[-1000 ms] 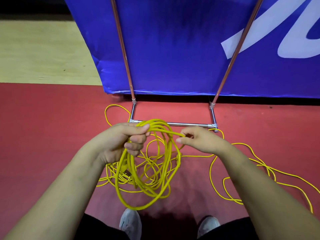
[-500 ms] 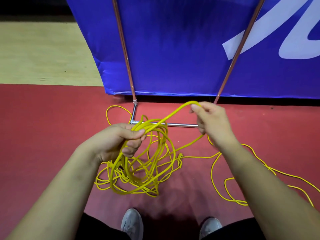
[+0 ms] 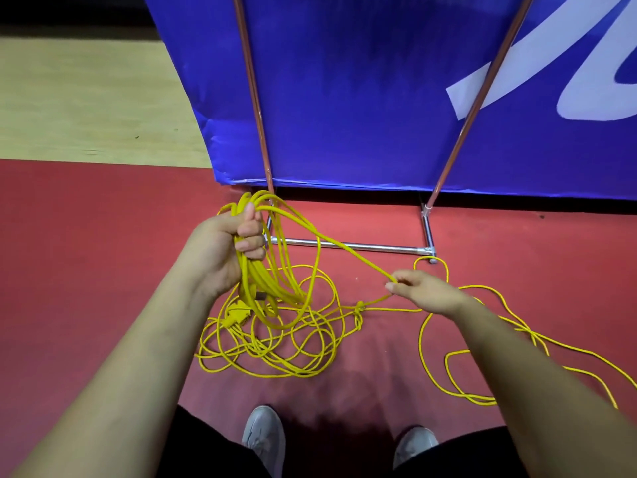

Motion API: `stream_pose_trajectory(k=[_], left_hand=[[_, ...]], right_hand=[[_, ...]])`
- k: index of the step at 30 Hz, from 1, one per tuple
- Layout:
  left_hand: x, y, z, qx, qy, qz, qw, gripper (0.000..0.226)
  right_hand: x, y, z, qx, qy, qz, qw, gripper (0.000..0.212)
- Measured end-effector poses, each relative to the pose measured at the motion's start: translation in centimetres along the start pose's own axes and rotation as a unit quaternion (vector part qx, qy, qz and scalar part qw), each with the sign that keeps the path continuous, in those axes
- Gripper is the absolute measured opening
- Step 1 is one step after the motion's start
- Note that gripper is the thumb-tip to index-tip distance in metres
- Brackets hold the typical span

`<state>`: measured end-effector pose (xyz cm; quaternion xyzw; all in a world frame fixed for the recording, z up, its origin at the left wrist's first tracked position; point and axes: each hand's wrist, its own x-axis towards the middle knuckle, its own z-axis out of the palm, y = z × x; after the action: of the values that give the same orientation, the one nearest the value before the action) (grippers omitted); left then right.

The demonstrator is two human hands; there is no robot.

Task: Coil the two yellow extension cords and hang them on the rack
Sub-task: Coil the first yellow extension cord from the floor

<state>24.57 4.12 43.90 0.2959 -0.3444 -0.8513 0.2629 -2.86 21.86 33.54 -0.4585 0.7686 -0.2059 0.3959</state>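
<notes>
Our right hand (image 3: 427,293) has dropped below the rack bar (image 3: 396,249), pinching cord (image 3: 375,267) slanting up to the coil (image 3: 256,276) our left hand (image 3: 224,243) grips.

Yellow cords (image 3: 246,270) are shown on red floor (image 3: 86,253); blue banner (image 3: 344,98) w/ white lettering (image 3: 593,108); rack poles (image 3: 252,81) copper, base bar (image 3: 344,245) chrome; shoes (image 3: 263,439) grey.

Rack (image 3: 348,246): both uprights cut off by top edge.
Banner (image 3: 362,98): cut by top and right edges; white lettering partial, unreadable.
Yellow cord (image 3: 256,281): passes beneath right forearm (image 3: 517,357); exits right edge.
Plug (image 3: 238,313): buried in loops, type indeterminate.
Shoes (image 3: 263,439): heels hidden.
</notes>
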Motion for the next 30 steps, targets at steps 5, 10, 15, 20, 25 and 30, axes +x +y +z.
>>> stream_pose_trajectory(k=[5,10,15,20,25,30], left_hand=[[0.6,-0.1,-0.3,0.003,0.025,-0.004,1.000,0.020],[0.9,-0.6,-0.3,0.119,0.042,0.030,0.992,0.020],[0.1,-1.5,0.9,0.254,0.043,0.008,0.966,0.017],[-1.9,-3.6,3.6,0.246,-0.091,-0.092,0.961,0.029],[-1.5,-4.3,4.1,0.150,-0.125,-0.091,0.976,0.009],[-0.5,-3.1,3.4,0.070,-0.063,-0.083,0.992,0.012]], right_hand=[[0.7,-1.2,1.2,0.309,0.056,0.034,0.949,0.013],[-1.3,-6.5,-0.8,0.144,0.057,-0.026,0.988,0.018],[-6.3,-11.2,-3.2,0.060,-0.293,-0.089,0.950,0.013],[-5.3,-12.1,-2.4,0.276,-0.142,-0.161,0.937,0.020],[-2.9,-9.1,-1.3,0.316,-0.009,-0.158,0.935,0.029],[-1.7,-4.1,-0.3,0.224,-0.062,-0.096,0.968,0.013]])
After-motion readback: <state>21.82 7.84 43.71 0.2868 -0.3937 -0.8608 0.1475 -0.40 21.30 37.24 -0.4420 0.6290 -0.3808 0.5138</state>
